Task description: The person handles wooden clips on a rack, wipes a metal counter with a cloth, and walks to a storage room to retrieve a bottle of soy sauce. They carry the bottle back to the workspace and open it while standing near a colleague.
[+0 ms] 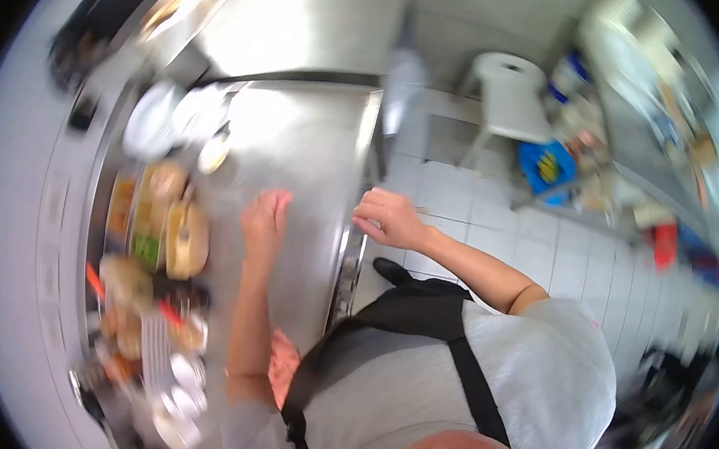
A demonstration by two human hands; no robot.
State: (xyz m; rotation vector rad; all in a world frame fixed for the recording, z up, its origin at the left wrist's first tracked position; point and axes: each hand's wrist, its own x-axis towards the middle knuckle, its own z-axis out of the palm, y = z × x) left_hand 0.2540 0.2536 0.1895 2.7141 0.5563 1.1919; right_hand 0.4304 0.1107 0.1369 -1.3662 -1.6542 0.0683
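Over the steel counter [306, 149] I hold up my left hand [264, 220], somewhat blurred, with its fingers curled in. Nothing sticks out of it. My right hand [389, 218] is raised just past the counter's long edge, above the tiled floor. Its fingers are bent in with the thumb close to them, and no object shows in the grip. Neither hand touches the counter, as far as I can see. Left of my left hand stand food containers [185, 240], one of them with green pieces [147, 249].
White plates [152, 120] and bowls are stacked at the counter's back left. More small white dishes [185, 401] stand at the near left. A white stool [509, 93], a blue basin [541, 173] and a loaded metal shelf [635, 153] are on the right.
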